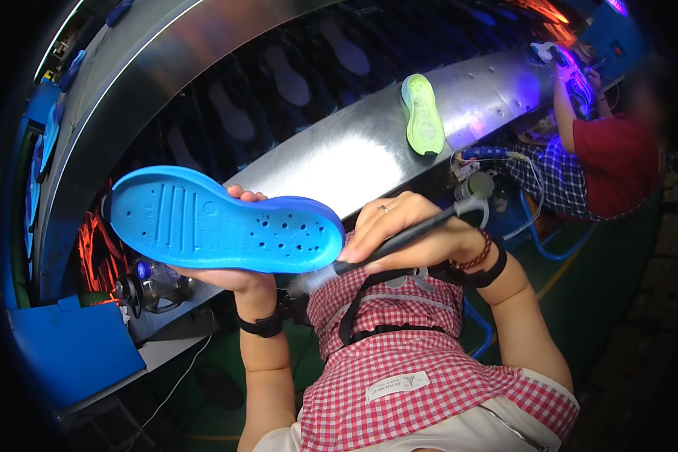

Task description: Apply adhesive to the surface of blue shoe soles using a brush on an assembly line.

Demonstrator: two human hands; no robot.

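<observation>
The left hand (237, 275) has the blue shoe sole (222, 224) propped up from underneath, tread side facing the camera, fingers curled over its far edge, so a full closed grip on it. The right hand (407, 230) is wrapped tight around a thin black air tool (410, 235), nozzle end just beside the sole's heel, with a whitish spray showing right below that heel. Behind the sole runs the shiny metal worktop (339, 162), and a neon green sole (422, 114) lies on it, well apart up and to the right. Further right of the sole, another person in a red top (618, 162) works under purple light.
</observation>
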